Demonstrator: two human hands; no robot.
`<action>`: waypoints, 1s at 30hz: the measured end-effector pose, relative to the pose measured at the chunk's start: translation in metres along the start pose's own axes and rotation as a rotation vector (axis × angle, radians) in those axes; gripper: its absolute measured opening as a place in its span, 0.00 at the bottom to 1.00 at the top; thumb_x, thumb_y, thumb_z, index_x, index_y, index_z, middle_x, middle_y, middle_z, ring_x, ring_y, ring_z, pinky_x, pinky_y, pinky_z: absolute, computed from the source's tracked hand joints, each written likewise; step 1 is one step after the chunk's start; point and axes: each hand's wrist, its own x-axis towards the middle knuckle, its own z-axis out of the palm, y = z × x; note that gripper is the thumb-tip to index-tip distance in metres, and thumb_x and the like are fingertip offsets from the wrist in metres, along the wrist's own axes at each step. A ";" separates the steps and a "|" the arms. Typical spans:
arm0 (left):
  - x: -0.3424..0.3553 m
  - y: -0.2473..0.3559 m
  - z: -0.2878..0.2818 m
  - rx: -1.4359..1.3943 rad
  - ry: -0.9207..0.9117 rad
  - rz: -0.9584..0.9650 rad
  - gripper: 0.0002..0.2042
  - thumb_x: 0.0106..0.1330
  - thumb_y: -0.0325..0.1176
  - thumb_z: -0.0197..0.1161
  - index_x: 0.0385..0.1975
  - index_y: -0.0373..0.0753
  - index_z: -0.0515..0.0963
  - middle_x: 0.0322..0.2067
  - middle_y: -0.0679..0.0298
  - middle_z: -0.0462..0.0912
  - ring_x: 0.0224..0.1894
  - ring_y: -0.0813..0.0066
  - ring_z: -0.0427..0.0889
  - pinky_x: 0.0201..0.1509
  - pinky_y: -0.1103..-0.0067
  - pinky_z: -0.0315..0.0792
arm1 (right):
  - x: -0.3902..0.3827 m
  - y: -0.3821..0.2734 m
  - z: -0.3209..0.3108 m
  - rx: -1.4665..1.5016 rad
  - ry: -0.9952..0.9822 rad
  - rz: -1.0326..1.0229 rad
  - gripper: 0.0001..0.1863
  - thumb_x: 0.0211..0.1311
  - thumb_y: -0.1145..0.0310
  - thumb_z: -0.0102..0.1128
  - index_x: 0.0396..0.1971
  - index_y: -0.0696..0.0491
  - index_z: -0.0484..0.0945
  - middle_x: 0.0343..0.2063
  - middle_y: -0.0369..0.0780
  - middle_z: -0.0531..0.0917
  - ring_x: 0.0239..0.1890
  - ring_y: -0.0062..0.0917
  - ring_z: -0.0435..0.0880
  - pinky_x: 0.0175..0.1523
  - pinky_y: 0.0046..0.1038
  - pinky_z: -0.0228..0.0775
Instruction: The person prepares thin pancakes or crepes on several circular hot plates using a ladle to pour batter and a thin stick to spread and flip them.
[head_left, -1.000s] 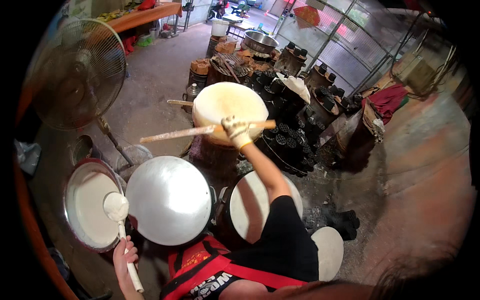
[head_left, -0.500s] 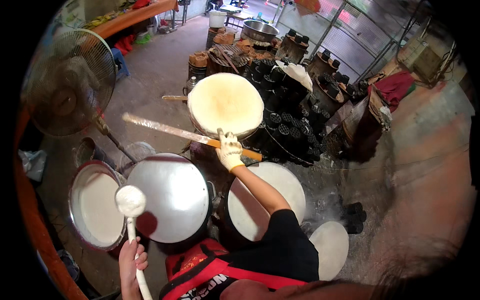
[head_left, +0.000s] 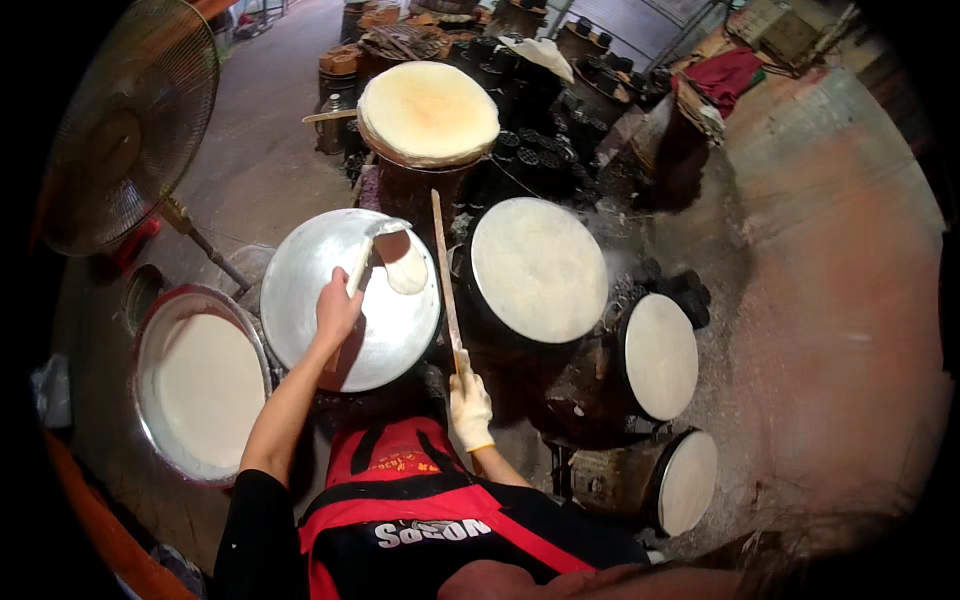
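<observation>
My left hand [head_left: 337,310] grips the handle of a white ladle [head_left: 383,231] and tips it over a round metal pan [head_left: 300,290], where a small pool of white batter [head_left: 405,270] has landed. My right hand [head_left: 470,412], in a pale glove, holds a long wooden stick [head_left: 443,275] that points away from me between the metal pan and a steaming cloth-covered round [head_left: 538,268]. A large basin of white batter [head_left: 205,385] sits at my lower left. A stack of thin round sheets [head_left: 428,112] rests on a stand ahead.
Two smaller cloth-covered rounds [head_left: 660,355] [head_left: 688,482] stand to the right. A standing fan [head_left: 125,125] is at the upper left. Dark pots and clutter [head_left: 560,110] crowd the far side. I wear a red and black apron [head_left: 420,500].
My left hand lifted the ladle from beside the basin and brought it over the metal pan, pouring batter. My right hand drew the stick back from the far stack toward me.
</observation>
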 end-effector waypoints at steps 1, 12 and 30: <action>0.000 0.001 -0.005 0.071 0.037 0.015 0.11 0.52 0.28 0.57 0.32 0.35 0.64 0.23 0.46 0.76 0.29 0.45 0.76 0.33 0.59 0.67 | -0.017 -0.001 0.003 -0.107 0.013 -0.016 0.23 0.59 0.59 0.52 0.56 0.40 0.65 0.33 0.44 0.75 0.31 0.41 0.78 0.35 0.41 0.71; -0.039 0.031 -0.122 -0.036 0.264 0.350 0.09 0.45 0.23 0.59 0.27 0.33 0.68 0.30 0.54 0.70 0.34 0.52 0.72 0.36 0.65 0.67 | -0.009 -0.039 0.069 0.366 0.001 -0.036 0.24 0.61 0.60 0.51 0.59 0.42 0.66 0.24 0.42 0.75 0.28 0.37 0.76 0.34 0.36 0.67; -0.275 -0.090 -0.166 -1.088 0.301 -0.688 0.11 0.68 0.34 0.50 0.39 0.33 0.76 0.17 0.71 0.68 0.15 0.86 0.61 0.16 0.89 0.58 | -0.012 -0.113 0.036 1.013 -0.446 0.335 0.23 0.64 0.62 0.51 0.59 0.47 0.66 0.13 0.29 0.65 0.08 0.12 0.58 0.12 0.19 0.50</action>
